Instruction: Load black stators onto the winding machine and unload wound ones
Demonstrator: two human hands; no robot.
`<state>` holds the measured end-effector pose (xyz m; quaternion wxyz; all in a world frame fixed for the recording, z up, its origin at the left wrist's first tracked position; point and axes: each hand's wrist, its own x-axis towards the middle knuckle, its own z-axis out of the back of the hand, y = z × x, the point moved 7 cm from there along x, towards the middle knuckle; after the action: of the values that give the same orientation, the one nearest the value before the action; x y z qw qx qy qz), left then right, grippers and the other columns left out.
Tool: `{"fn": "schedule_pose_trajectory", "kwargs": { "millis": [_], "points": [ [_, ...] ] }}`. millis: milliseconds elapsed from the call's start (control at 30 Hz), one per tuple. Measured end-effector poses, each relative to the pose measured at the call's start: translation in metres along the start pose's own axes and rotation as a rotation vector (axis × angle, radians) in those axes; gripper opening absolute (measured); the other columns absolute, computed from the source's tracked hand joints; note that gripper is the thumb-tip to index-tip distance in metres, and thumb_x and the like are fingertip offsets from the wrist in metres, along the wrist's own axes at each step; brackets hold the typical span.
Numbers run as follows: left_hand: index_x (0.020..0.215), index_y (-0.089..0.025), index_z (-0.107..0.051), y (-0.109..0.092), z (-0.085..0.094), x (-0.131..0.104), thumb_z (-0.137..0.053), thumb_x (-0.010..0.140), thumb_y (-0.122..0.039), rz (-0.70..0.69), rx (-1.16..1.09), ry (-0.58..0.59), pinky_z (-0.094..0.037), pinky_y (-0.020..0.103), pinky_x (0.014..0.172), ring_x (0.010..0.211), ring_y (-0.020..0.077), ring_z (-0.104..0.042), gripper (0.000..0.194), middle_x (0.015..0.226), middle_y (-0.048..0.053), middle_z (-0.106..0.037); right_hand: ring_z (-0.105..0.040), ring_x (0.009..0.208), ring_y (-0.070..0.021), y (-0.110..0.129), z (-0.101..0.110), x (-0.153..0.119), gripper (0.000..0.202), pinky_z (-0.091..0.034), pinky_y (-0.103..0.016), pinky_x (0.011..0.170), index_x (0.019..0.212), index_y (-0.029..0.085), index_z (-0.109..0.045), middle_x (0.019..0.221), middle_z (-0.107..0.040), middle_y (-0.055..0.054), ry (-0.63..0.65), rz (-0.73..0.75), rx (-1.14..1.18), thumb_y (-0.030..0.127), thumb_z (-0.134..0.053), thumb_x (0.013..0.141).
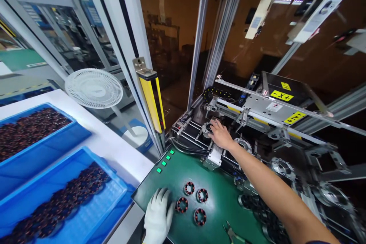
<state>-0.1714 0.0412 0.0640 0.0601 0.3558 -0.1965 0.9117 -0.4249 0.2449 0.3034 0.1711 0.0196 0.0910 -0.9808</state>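
Note:
My left hand point(158, 214), in a white glove, lies flat on the green mat point(217, 187), fingers apart, touching a small round wound coil part point(182, 204). Three more such ring-shaped coils point(189, 188) point(202, 195) point(199, 216) sit close by on the mat. My bare right hand point(219, 133) reaches far forward into the machine, fingers curled down at a round metal fixture point(206, 129) on the machine's bed. What it grips there is hidden under the fingers.
Two blue trays point(85, 213) point(57, 137) of dark coil parts lie on the white table at left. A white fan point(93, 88) stands behind them. A yellow light-curtain post point(153, 99) edges the machine opening. Pliers point(233, 233) lie on the mat. Green buttons point(165, 162) line its left edge.

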Motion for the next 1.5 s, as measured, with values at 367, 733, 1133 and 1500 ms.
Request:
{"fn": "schedule_pose_trajectory", "kwargs": {
  "millis": [367,733,1133,1500],
  "points": [
    [0.118,-0.012,-0.062,0.002,-0.008,0.000,-0.046,0.108,-0.036,-0.057,-0.008,0.020,-0.044,0.041,0.097,0.119,0.0293,-0.053,0.031,0.123,0.012,-0.063,-0.023,0.161,-0.0341,0.029,-0.014,-0.050,0.061,-0.024,-0.052,0.131,0.158,-0.005,-0.044,0.168,-0.025,-0.018,-0.163,0.018,0.070,0.027,-0.053,0.107],
    [0.117,-0.009,-0.069,-0.003,-0.011,0.011,-0.038,0.110,-0.038,-0.122,0.033,0.124,-0.048,0.041,0.084,0.105,0.0291,-0.062,0.044,0.120,0.014,-0.067,-0.072,0.116,-0.0265,0.011,-0.139,-0.395,0.054,-0.067,-0.041,0.088,0.152,0.023,-0.047,0.133,-0.069,-0.009,-0.760,-0.189,0.066,0.033,-0.055,0.100],
    [0.116,-0.014,-0.073,0.004,-0.024,0.010,-0.029,0.109,-0.053,-0.054,0.050,0.221,-0.050,0.042,0.079,0.102,0.0293,-0.066,0.059,0.121,0.010,-0.069,-0.049,0.139,-0.0519,-0.086,-0.184,-0.455,0.019,-0.056,-0.061,0.094,0.102,0.008,-0.079,0.157,-0.043,-0.028,-0.636,-0.578,-0.074,0.014,-0.076,0.084],
    [0.119,-0.013,-0.071,0.002,-0.018,0.005,-0.034,0.111,-0.046,-0.105,0.052,0.126,-0.048,0.040,0.081,0.104,0.0275,-0.062,0.050,0.123,0.011,-0.067,-0.058,0.128,-0.0536,-0.091,-0.183,-0.432,0.017,-0.057,-0.064,0.087,0.080,0.009,-0.079,0.142,-0.058,-0.028,-0.596,-0.496,-0.130,0.002,-0.064,0.085]
  ]
}}
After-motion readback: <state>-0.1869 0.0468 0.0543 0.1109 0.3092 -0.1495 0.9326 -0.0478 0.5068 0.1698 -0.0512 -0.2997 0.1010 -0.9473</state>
